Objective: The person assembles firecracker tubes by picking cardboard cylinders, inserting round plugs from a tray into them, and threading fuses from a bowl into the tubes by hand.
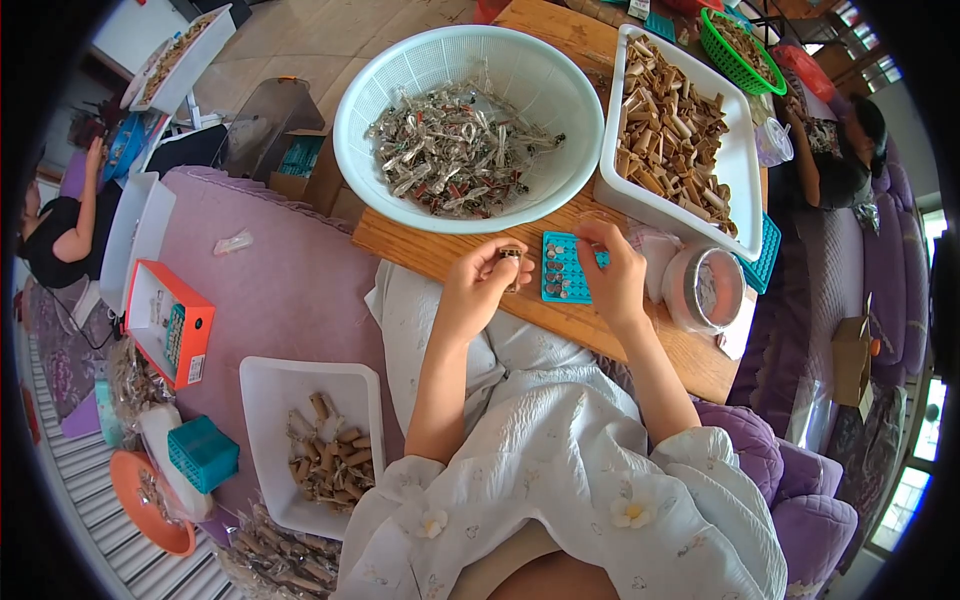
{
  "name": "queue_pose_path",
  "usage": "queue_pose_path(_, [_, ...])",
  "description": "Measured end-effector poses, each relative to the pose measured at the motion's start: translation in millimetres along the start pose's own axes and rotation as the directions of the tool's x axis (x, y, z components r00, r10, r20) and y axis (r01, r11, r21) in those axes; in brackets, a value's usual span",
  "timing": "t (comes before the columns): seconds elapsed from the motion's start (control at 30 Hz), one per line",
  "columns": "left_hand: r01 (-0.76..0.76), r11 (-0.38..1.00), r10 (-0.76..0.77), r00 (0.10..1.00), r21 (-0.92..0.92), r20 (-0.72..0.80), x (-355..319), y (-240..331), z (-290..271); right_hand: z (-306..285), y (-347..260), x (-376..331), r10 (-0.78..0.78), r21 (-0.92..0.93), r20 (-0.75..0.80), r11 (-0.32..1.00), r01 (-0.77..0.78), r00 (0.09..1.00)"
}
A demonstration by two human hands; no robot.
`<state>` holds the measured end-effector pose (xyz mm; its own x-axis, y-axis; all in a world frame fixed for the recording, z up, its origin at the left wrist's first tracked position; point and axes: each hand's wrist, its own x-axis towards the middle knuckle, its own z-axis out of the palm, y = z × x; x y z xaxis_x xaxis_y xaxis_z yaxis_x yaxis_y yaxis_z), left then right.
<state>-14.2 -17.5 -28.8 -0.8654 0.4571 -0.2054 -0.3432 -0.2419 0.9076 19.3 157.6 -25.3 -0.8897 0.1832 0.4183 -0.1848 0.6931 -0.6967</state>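
L hand, centre of frame, fingers curled shut round a small metal-looking piece; piece stands roughly upright, long axis top-to-bottom in frame, too small to tell more. R hand just right of it, fingertips pinched down onto the teal grid tray; can't tell if anything's between them. Tray lies flat on the wooden board, a few cells filled, count unclear.

Above: 1 round white basket of silvery wrapped bits, 1 white rectangular tray of brown tubes at upper right. 1 round clear tub right of R hand. Lower left: 2nd white tray w/ brown tubes, 1 orange box, 1 teal basket.
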Motion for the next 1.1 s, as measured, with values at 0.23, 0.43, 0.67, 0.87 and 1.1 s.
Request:
queue_pose_path(0.23, [0.037,0.999,-0.036,0.999,-0.029,0.022,-1,1,-5,24,44,-2,0.177,-0.188,0.243,0.973,-0.133,0.954])
queue_pose_path(0.43, [0.06,0.998,-0.059,0.996,-0.012,0.061,0,2,-5,21,34,3,0.19,-0.247,0.261,0.961,-0.124,0.947])
queue_pose_path(0.67, [0.097,0.995,-0.094,0.986,-0.014,0.137,-4,4,1,-1,-43,0,0.037,0.204,0.068,0.978,-0.05,0.997])
queue_pose_path(0.87, [0.097,0.995,-0.098,0.977,0.018,0.187,-5,3,4,-7,-44,-3,-0.095,0.041,0.144,0.995,0.09,0.985])
queue_pose_path(1.1, [0.03,0.989,-0.059,0.978,0.145,0.198,-3,-9,4,-10,-40,-2,-0.122,0.038,0.264,0.993,0.116,0.957])
